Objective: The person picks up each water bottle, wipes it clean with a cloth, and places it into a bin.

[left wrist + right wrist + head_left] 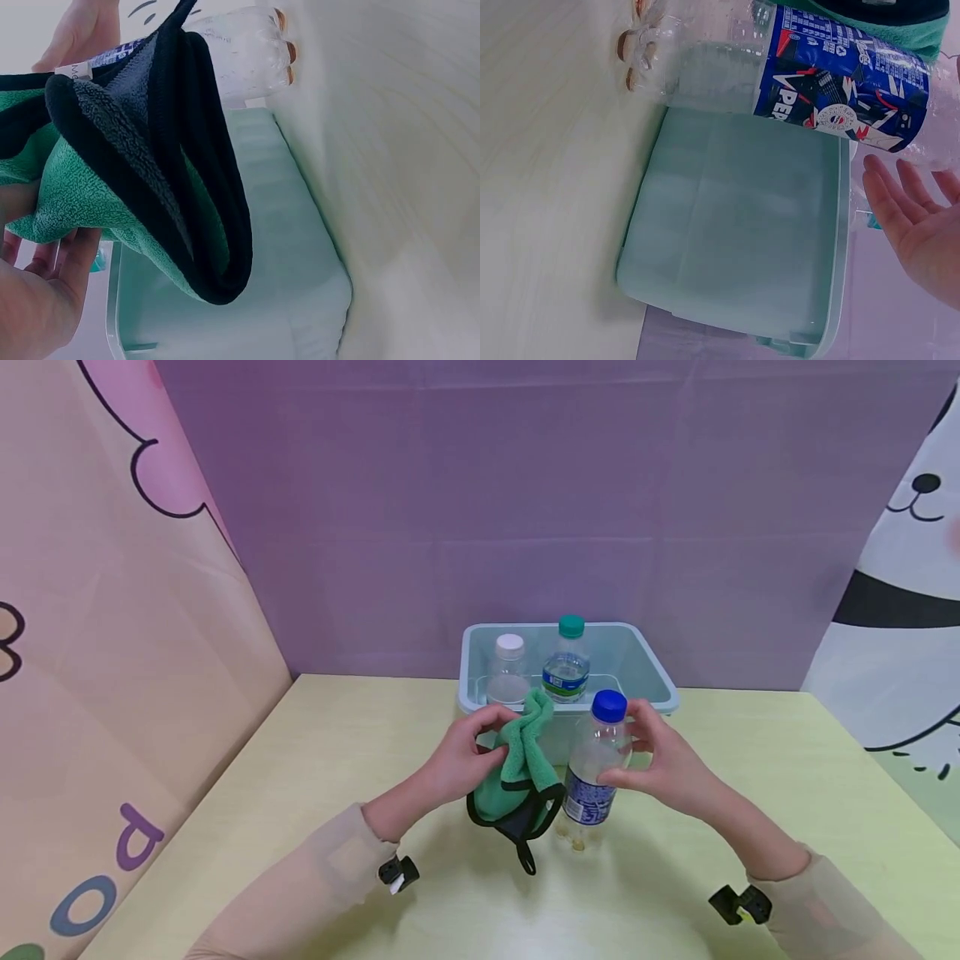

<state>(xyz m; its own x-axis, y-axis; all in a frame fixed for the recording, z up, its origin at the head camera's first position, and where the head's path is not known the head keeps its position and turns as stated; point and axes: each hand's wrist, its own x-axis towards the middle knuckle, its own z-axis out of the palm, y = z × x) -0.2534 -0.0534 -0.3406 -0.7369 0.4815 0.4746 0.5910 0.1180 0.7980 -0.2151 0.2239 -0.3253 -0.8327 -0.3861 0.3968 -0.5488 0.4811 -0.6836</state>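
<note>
My left hand [467, 758] grips a green towel [527, 752] with black edging; its dark side and hanging loop dangle below the fingers. In the left wrist view the folded towel [127, 180] fills much of the picture. Just to its right stands a clear plastic Pepsi bottle [591, 789] with a blue cap and a blue label. My right hand [663, 764] holds this bottle from the right, thumb across the front and fingers at the far side. The right wrist view shows the bottle's label [840, 82] and the fingertips close to its upper side.
Behind both hands is a pale blue plastic bin [645, 668]. Inside it stand a clear bottle with a white cap [510, 647] and another with a green cap [567, 664]. Everything rests on a light wooden table [360, 735], with a purple backdrop [450, 527] behind.
</note>
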